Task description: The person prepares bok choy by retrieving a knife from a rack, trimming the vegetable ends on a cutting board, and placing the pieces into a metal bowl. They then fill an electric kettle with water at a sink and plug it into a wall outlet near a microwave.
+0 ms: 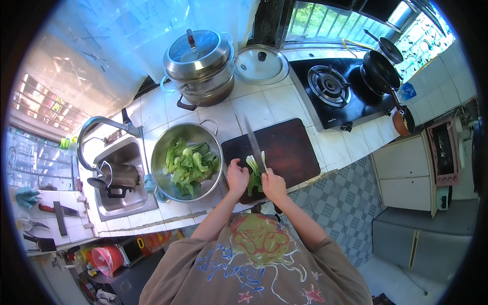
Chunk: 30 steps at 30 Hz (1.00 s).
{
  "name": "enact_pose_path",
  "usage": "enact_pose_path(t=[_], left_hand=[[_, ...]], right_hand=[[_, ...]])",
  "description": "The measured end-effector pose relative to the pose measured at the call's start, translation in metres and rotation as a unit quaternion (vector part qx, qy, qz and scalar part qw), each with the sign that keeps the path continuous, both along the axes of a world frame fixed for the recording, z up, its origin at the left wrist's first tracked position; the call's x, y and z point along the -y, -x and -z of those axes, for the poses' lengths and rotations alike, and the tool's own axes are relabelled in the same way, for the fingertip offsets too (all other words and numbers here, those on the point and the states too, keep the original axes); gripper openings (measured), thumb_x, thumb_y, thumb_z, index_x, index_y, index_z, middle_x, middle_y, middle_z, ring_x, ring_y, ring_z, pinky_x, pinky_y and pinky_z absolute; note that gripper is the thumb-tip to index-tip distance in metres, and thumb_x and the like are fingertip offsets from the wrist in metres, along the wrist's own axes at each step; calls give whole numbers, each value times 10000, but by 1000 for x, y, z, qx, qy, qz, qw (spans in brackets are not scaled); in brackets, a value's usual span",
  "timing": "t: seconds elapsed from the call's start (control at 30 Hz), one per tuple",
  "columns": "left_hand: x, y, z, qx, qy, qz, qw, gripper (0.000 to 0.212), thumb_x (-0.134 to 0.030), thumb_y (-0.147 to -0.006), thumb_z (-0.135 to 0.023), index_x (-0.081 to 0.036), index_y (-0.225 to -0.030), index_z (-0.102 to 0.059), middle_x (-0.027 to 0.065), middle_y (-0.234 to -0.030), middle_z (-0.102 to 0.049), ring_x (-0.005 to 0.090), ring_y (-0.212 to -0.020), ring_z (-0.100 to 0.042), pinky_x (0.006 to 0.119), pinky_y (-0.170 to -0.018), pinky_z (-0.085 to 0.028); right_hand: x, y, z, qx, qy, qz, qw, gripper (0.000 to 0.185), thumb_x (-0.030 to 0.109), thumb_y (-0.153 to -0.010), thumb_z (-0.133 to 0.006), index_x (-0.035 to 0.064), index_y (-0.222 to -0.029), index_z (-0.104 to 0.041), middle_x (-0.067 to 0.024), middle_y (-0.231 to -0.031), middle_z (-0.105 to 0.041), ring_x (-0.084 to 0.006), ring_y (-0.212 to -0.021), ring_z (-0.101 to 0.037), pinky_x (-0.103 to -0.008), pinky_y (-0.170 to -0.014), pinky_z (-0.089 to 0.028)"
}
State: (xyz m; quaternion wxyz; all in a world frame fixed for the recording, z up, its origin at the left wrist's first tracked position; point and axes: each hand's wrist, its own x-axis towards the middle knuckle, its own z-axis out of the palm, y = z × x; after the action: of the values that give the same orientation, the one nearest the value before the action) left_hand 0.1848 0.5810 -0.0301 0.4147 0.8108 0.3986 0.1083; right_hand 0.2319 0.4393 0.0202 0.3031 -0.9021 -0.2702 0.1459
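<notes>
My right hand [273,185] grips a kitchen knife [254,142], its blade blurred and pointing away from me over a dark cutting board [289,146]. Beneath and beside the blade lies a green leafy vegetable, bok choy [252,171], with a cut white stalk piece [262,155] at the blade's right side. Just left of the bok choy is my left hand [238,177], fingers curled near the leaves; whether it holds them cannot be told. A metal bowl [158,179] with more bok choy [190,162] stands left of the board.
A sink [114,204] with a metal pitcher [124,176] lies left. Behind stand a steamer pot [206,85] and a glass lid [263,68]. At right is a gas stove [331,106] with a black pan [381,70]. The tiled counter's edge [190,219] runs before me.
</notes>
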Motion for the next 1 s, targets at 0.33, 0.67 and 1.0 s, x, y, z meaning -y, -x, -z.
enact_pose_path(t=[0.33,0.67,1.0], left_hand=[[35,-57,-35,-109,-104,128,980,463,-246,-664,-739,-38,-969,-460,175,-979,-495,350,-906,-545,429,-718,-494],[11,-22,-40,61,19,113,992,242,-115,-735,-623,-31,-905,-472,183,-833,-571,358,-777,-578,420,-680,-458],[-133,65,-147,217,-128,-109,962,185,-105,-751,-640,-27,-862,-514,81,-747,-548,163,-689,-523,305,-643,-439]], right_hand=[[55,6,-6,27,13,170,985,203,218,-881,-463,18,-913,-477,-224,-687,-593,-436,-666,-573,-530,-580,-426],[53,-19,9,107,105,139,979,171,213,-876,-461,43,-885,-454,-209,-705,-602,-418,-668,-583,-527,-582,-430],[46,-24,17,100,139,141,975,173,208,-882,-450,38,-913,-455,-237,-702,-598,-441,-672,-580,-534,-580,-440]])
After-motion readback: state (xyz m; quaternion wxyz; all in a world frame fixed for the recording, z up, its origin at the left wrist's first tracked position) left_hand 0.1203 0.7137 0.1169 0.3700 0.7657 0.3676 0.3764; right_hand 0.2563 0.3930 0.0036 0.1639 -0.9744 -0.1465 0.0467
